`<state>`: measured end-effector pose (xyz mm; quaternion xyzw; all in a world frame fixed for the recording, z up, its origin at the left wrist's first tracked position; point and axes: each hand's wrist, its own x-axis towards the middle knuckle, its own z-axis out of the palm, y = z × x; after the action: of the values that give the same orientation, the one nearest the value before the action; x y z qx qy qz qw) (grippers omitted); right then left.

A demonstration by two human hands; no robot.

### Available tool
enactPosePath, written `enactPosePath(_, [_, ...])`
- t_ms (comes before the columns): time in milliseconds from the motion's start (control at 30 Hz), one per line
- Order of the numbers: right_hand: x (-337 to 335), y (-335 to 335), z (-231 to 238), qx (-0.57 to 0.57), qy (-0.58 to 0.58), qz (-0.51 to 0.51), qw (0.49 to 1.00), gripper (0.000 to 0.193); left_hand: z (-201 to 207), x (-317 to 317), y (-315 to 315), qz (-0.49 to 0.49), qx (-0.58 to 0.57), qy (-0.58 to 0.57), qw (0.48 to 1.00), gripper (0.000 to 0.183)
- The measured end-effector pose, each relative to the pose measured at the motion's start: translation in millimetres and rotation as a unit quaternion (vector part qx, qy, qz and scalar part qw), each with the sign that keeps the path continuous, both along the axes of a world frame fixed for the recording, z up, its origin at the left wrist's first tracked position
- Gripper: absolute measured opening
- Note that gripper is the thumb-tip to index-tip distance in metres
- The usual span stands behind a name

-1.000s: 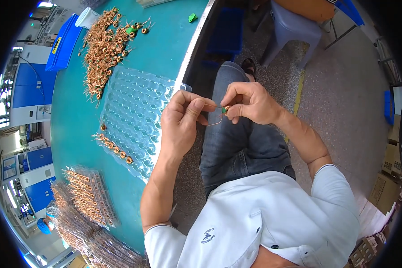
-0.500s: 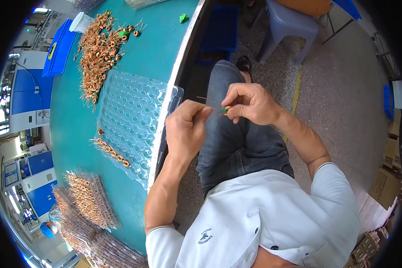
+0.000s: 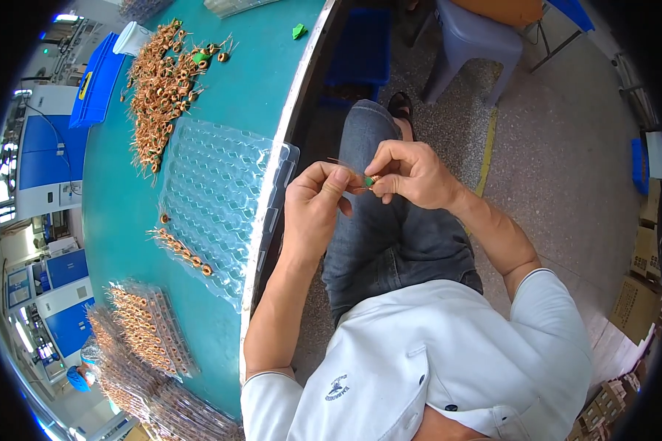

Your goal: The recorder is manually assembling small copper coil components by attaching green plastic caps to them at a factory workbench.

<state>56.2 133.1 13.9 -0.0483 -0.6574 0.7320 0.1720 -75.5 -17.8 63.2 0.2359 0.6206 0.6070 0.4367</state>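
Now that the left hand (image 3: 313, 203) has returned, fingertips together, both engage the toroidal coil (image 3: 371, 181) the right hand (image 3: 421, 175) pinches.

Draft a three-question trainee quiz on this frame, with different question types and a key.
1. Which hand is nearer the clear tray?
2. Choose one. The loose pile of copper-wound rings lies on: (a) the stool, (b) the green table, (c) the floor.
3. Fill in: the small part pinched in the right hand shows copper and ____.

Key: 1. The left hand. 2. b. 3. green.
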Motion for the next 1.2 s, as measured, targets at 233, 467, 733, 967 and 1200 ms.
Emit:
enactPosePath(233, [-1.1, 3.9, 2.3, -0.010, -0.030, 0.059, 0.998, 0.010, 1.7, -6.0, -5.0, -0.030, -0.036, 0.151, 0.987, 0.019])
enactPosePath(467, [-0.2, 6.4, 9.4, 0.011, -0.115, 0.087, 0.989, 0.013, -6.9, -9.0, -13.8, -0.048, -0.059, 0.338, 0.938, 0.010])
enactPosePath(733, [8.0, 10.3, 11.6, 0.013, -0.115, 0.052, 0.992, 0.017, -1.7, 0.3, -12.5, 0.016, 0.048, 0.473, 0.880, 0.034])
enactPosePath(967, [6.5, 4.3, 10.1, 0.024, -0.101, 0.058, 0.993, 0.026, -21.3, -0.2, -12.4, -0.012, 0.098, 0.519, 0.849, 0.024])
enactPosePath(1200, [11.0, 1.8, 13.8, 0.047, -0.147, 0.062, 0.986, 0.023, -19.0, 2.0, -8.8, -0.014, 0.120, 0.591, 0.797, 0.020])
